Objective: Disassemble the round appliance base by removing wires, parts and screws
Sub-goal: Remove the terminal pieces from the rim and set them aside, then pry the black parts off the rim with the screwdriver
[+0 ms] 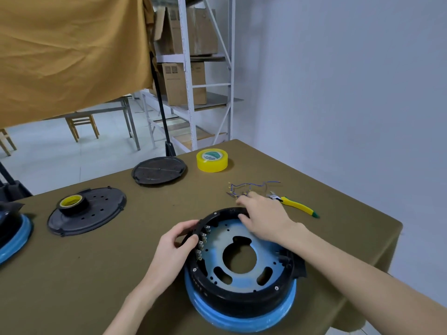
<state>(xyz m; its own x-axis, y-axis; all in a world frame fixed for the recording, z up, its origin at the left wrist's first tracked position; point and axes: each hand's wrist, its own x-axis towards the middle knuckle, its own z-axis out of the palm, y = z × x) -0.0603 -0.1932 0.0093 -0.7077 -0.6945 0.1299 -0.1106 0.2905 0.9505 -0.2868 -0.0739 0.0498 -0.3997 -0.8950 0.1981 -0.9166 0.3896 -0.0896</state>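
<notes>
The round appliance base (242, 301) lies open-side up on the olive table, a black ring over a blue rim, with a blue inner plate (244, 240) pierced by a large central hole. My left hand (175, 247) grips the ring's left wall beside a row of metal terminals (202, 240). My right hand (262, 217) rests on the ring's far edge, fingers curled over it and partly hiding it. A loose bundle of thin wires (246, 188) lies just beyond that hand.
Yellow-handled cutters (296, 205) lie right of the wires. A yellow tape roll (212, 160), a black round cover (159, 169), and a second black cover (88, 210) carrying a dark tape roll sit farther back. Another blue-rimmed base (13, 234) is at the left edge.
</notes>
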